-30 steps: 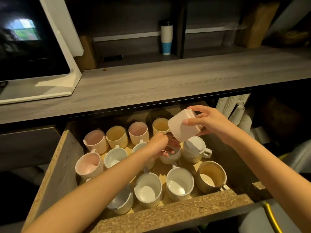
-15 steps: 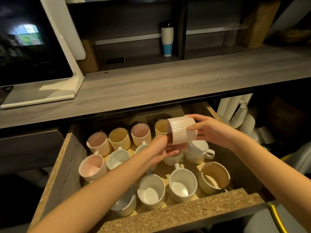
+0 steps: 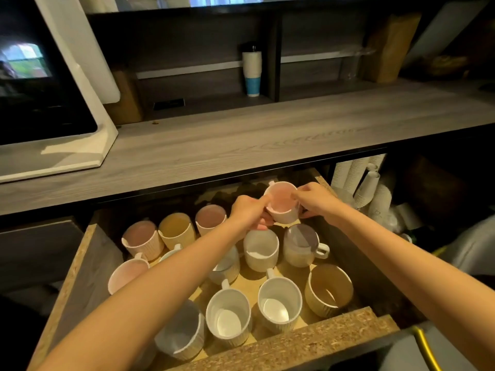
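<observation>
Pink-lined ceramic: the mug (image 3: 281, 203) now stands upright, mouth up, so its whole interior shows from above. One second ago it was tilted, with ribbed wall and base toward the camera. Half a second ago it lay on its side, ribs facing the camera. Its handle (image 3: 271, 183) points to the rear left.

Position: the mug is held over the rear right corner of the drawer (image 3: 294, 346), behind the rows of stored mugs. Whether its base rests on anything cannot be told.

Left hand (image 3: 250, 213): fingers curled round the mug's left wall, one finger up at the rim. It grips the mug. In both earlier frames this hand sat below the mug, near its mouth.

Right hand (image 3: 315, 200): fingertips pinch the right rim and wall. It also grips the mug. Earlier its fingers spread over the base and far side. The hands now lie on opposite sides of the mug.

Just in front of the left hand stands a white mug (image 3: 261, 249). A yellow mug (image 3: 329, 290) stands near the drawer's front right corner. The stored mugs keep the same arrangement as before.

Above the drawer runs a grey wood counter (image 3: 241, 145), with a screen (image 3: 40, 84) at its left end. Paper cups (image 3: 371, 184) lie stacked to the right of the drawer.
</observation>
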